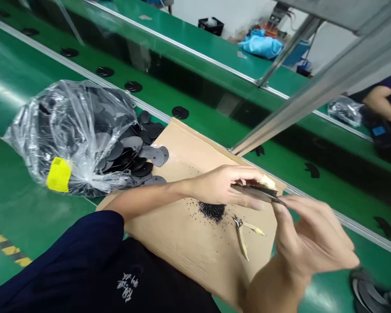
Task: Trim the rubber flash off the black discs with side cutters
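My left hand (pixel 228 184) grips a thin black plastic disc (pixel 254 191) by its left side, thumb below and fingers above. A pale covering shows on one of its fingertips. On the disc's right end, my right hand (pixel 309 226) pinches the edge between thumb and fingers. The disc is held nearly edge-on above a cardboard sheet (pixel 182 243). Beneath my hands lies a pile of tiny black bits (pixel 212 211). Beside it rests a pair of nippers (pixel 241 234) with pale handles, lying spread apart.
A clear plastic bag (pixel 68 134) of black discs lies at left, with loose discs (pixel 150 154) spilling onto the cardboard. Behind runs a green conveyor (pixel 208 126) carrying black parts. A metal post (pixel 280 113) rises ahead. More black parts (pixel 371 291) sit lower right; another person's arm (pixel 382 104) shows far right.
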`<state>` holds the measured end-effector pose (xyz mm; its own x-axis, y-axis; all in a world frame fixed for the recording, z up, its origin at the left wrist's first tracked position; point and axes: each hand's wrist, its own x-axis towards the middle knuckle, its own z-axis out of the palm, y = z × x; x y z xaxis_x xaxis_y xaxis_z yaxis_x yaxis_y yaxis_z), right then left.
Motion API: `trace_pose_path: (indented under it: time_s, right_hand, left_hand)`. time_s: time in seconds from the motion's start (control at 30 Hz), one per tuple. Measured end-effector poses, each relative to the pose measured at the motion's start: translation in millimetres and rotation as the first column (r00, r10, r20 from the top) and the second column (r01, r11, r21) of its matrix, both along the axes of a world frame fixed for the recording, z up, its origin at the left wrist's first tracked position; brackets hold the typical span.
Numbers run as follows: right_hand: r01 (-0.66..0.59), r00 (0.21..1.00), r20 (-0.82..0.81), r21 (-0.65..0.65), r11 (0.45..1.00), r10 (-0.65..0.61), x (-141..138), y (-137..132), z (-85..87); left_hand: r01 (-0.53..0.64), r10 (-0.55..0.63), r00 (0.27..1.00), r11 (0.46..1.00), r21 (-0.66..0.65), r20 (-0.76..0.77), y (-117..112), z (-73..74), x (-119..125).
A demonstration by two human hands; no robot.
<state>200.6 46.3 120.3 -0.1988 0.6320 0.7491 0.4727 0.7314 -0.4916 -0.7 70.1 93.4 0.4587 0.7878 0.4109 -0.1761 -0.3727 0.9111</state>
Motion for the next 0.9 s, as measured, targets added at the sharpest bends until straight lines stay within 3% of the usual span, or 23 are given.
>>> trace_pose_path:
  time_s: [0.07,0.13,0.23,0.3,0.37,0.47,0.6,0.67,0.73,0.83,0.9]
  right_hand:
    - [-0.038,0.988,0.143,-0.086,0.996,0.051,13,-3,-8.1]
    - [-0.029,0.911,0.392,-0.243,0.970,0.125,36,-10,-23.7]
    - [0.201,0.723,0.678,-0.387,0.900,0.130,78,-33,-58.4]
    - [0.300,0.668,0.738,-0.385,0.873,0.096,99,-51,-81.2]
    - [0.311,0.667,0.736,-0.410,0.858,0.110,110,-65,-95.9]
    - [0.307,0.685,0.718,-0.436,0.846,0.122,109,-75,-96.9]
    - [0.374,0.706,0.703,-0.472,0.799,0.085,94,-72,-80.4]
    - [0.387,0.739,0.666,-0.543,0.745,0.101,89,-68,-73.6]
    - [0.314,0.828,0.542,-0.659,0.683,0.142,89,-64,-69.0]
    - [0.024,0.967,0.153,-0.852,0.522,0.206,92,-61,-68.0]
    - [-0.214,0.971,-0.147,-0.885,0.413,0.189,92,-61,-70.9]
  left_hand:
    - [-0.093,0.094,0.995,0.995,0.039,-0.043,1,-0.5,-1]
    - [-0.156,0.158,0.987,0.986,0.056,-0.035,2,0.2,-4]
    - [-0.185,0.187,0.982,0.981,0.053,-0.034,5,2.6,-9]
    - [-0.179,0.182,0.982,0.982,0.052,-0.054,9,2.5,-10]
    - [-0.172,0.175,0.983,0.983,0.059,-0.058,11,-0.9,-8]
    - [-0.170,0.171,0.985,0.984,0.059,-0.012,8,-13.6,-5]
    - [-0.206,0.205,0.979,0.978,-0.041,-0.015,-7,-44.1,-11]
    - [-0.231,0.227,0.973,0.966,-0.113,-0.041,-16,-59.9,-17]
    - [-0.246,0.244,0.969,0.952,-0.180,-0.038,-24,-71.6,-24]
    - [-0.240,0.252,0.968,0.927,-0.288,0.005,-29,-81.4,-32]
    - [-0.221,0.253,0.967,0.906,-0.362,0.041,-30,-85.3,-35]
